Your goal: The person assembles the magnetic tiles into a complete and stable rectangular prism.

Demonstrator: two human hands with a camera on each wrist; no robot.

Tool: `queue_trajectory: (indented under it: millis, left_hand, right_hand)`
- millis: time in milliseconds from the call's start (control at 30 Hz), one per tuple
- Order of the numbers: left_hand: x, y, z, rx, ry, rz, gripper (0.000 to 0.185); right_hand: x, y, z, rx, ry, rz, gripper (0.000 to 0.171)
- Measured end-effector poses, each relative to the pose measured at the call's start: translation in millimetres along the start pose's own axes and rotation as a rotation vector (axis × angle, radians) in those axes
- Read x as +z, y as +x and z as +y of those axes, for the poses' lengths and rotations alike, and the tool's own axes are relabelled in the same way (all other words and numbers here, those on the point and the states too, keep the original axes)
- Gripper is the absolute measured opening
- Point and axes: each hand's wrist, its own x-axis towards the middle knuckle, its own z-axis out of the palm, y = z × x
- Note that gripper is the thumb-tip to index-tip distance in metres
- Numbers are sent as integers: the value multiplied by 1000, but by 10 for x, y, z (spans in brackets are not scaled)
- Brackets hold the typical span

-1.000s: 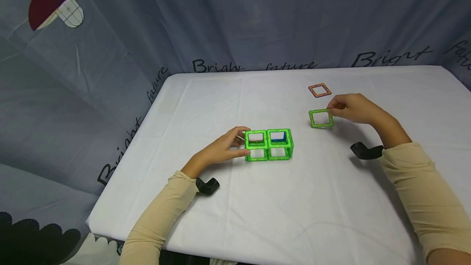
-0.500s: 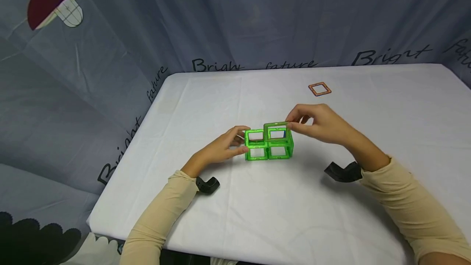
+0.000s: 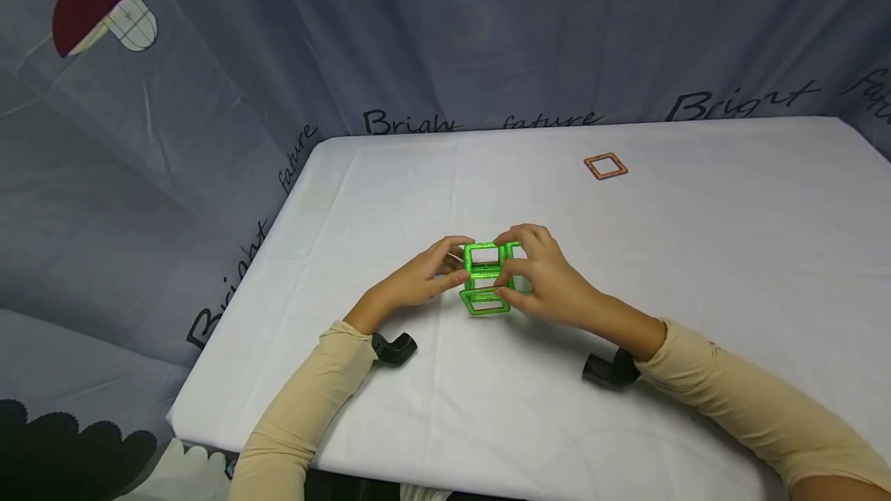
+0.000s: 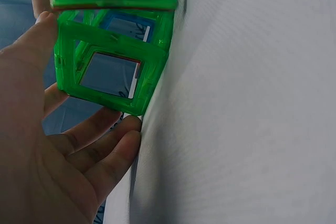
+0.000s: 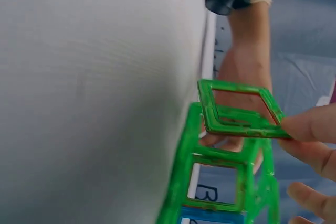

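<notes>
A box-like structure of green magnetic tiles (image 3: 485, 247) stands on the white table. My left hand (image 3: 418, 277) grips its left end, thumb on the near side and fingers behind and below. In front of the structure, my right hand (image 3: 553, 284) pinches a loose green square magnetic tile (image 5: 241, 131) by one edge between thumb and finger. The tile is tilted, close to the structure's near left face; whether they touch cannot be told. Its frame crosses the top of the left wrist view. A blue tile (image 5: 212, 216) shows within the structure. In the head view my right hand hides the structure's right half.
An orange square tile (image 3: 606, 166) lies flat toward the back of the white-covered table (image 3: 487, 408). A grey printed curtain (image 3: 557, 37) hangs behind and to the left. Each wrist carries a black camera mount.
My right hand has brought the green tile from the right, across the structure's top, to its near left side. My left hand has kept its grip on the structure.
</notes>
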Motion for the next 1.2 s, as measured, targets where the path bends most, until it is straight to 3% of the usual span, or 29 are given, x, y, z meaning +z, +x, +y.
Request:
queue_trajectory:
  millis: [233,500,833,1200]
  left_hand:
    - [-7,1,7,-5,-4,6,56]
    - [-4,5,-7,5,-10,12,56]
    - [0,8,0,-9,-1,13,56]
    - [-3,-2,28,-37,-7,9,55]
  right_hand:
    - [92,-20,13,-43,-185,50,11]
    - [78,-29,33,-76,-344,30,15]
    - [62,-25,54,-84,-380,35,20]
    - [75,-11,61,-182,-369,52,17]
